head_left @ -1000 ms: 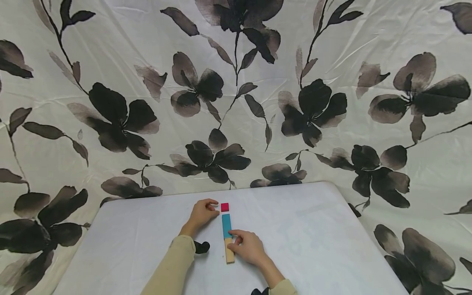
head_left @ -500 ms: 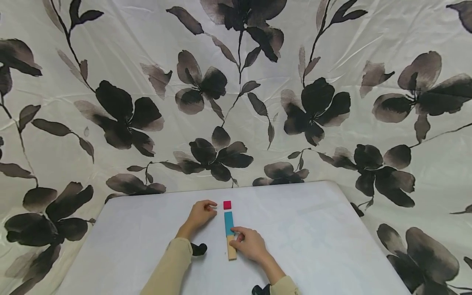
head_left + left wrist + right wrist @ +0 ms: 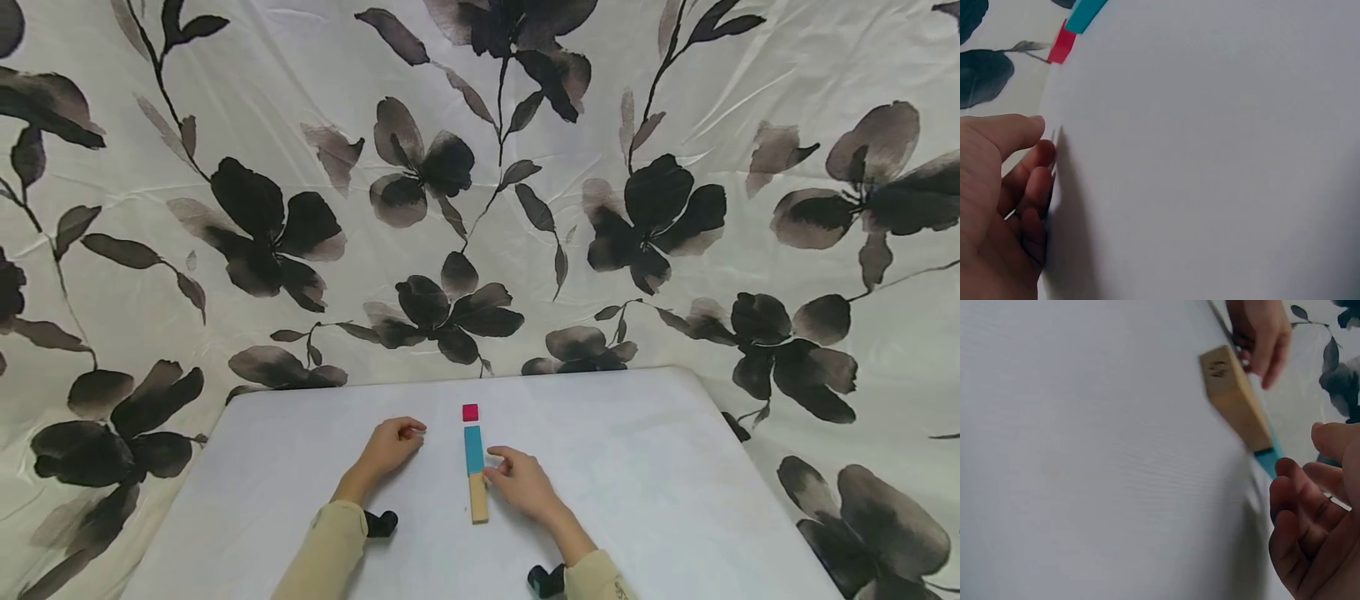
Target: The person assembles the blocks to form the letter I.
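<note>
Three blocks stand in a line on the white table (image 3: 615, 467). At the far end is a small red cube (image 3: 470, 412), with a narrow gap before the teal block (image 3: 474, 450). A natural wood block (image 3: 478, 498) meets the teal one end to end; dark marks show on its end face in the right wrist view. My left hand (image 3: 390, 446) hovers to the left of the row, fingers loosely bent around nothing. Just right of the teal and wood blocks is my right hand (image 3: 523, 482), its fingers relaxed and holding nothing; whether a fingertip touches them I cannot tell.
Behind the table hangs a pale cloth (image 3: 540, 250) printed with dark flowers. A black wrist device (image 3: 382, 523) is on the left wrist, and another black device (image 3: 546, 581) on the right one. The table's far edge lies just beyond the red cube.
My left hand has drawn back leftward from the red cube. The right hand has let go of the teal and wood blocks and shifted right. The row looks unchanged; the head view has shifted slightly.
</note>
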A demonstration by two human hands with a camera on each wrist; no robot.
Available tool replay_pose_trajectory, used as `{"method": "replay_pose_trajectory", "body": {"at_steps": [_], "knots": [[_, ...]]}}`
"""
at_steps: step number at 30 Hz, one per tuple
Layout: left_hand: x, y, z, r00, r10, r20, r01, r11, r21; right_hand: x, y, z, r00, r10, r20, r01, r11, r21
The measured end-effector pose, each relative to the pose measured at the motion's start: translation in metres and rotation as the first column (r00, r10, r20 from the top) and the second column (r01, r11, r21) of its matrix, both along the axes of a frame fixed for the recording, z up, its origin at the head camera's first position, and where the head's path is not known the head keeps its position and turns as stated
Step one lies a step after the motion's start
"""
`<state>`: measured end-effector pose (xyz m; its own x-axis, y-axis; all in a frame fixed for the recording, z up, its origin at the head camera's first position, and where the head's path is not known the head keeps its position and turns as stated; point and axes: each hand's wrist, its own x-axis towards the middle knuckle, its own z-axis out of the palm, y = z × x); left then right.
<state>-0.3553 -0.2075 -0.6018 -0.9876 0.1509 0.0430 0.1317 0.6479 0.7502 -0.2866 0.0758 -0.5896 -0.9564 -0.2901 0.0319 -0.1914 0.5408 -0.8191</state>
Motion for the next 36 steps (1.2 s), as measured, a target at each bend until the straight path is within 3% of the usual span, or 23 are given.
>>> {"method": "replay_pose_trajectory", "body": {"at_steps": [5,9,12,15,20,25,28,32,36], "knots": [[0.012,-0.033,0.013,0.999,0.011,0.045,-0.008,0.997,-0.077,-0.019,0.006,0.038,0.995,0.039,-0.093,-0.03,0.995,0.097],[0.031,-0.071,0.031,0.995,0.03,0.098,-0.014,0.986,-0.163,-0.033,0.013,0.073,0.979,0.077,-0.187,-0.044,0.984,0.175],[0.046,-0.101,0.045,0.995,0.036,0.098,-0.012,0.972,-0.234,-0.042,0.025,0.098,0.965,0.084,-0.25,-0.027,0.974,0.225],[0.058,-0.13,0.062,0.997,0.041,0.064,-0.018,0.945,-0.326,-0.05,0.043,0.12,0.948,0.095,-0.304,-0.008,0.962,0.274],[0.073,-0.168,0.095,0.998,0.05,-0.046,-0.066,0.879,-0.472,-0.063,0.079,0.146,0.922,0.132,-0.364,0.012,0.93,0.367],[0.084,-0.187,0.128,0.99,0.067,-0.121,-0.124,0.815,-0.566,-0.068,0.112,0.162,0.929,0.123,-0.35,0.041,0.904,0.425],[0.089,-0.194,0.142,0.986,0.089,-0.139,-0.155,0.791,-0.592,-0.069,0.128,0.164,0.93,0.108,-0.351,0.062,0.895,0.441],[0.094,-0.2,0.148,0.977,0.104,-0.188,-0.199,0.77,-0.606,-0.067,0.148,0.161,0.927,0.069,-0.368,0.114,0.884,0.453],[0.098,-0.208,0.146,0.966,0.141,-0.217,-0.246,0.759,-0.603,-0.064,0.164,0.154,0.928,0.042,-0.37,0.143,0.877,0.458]]}}
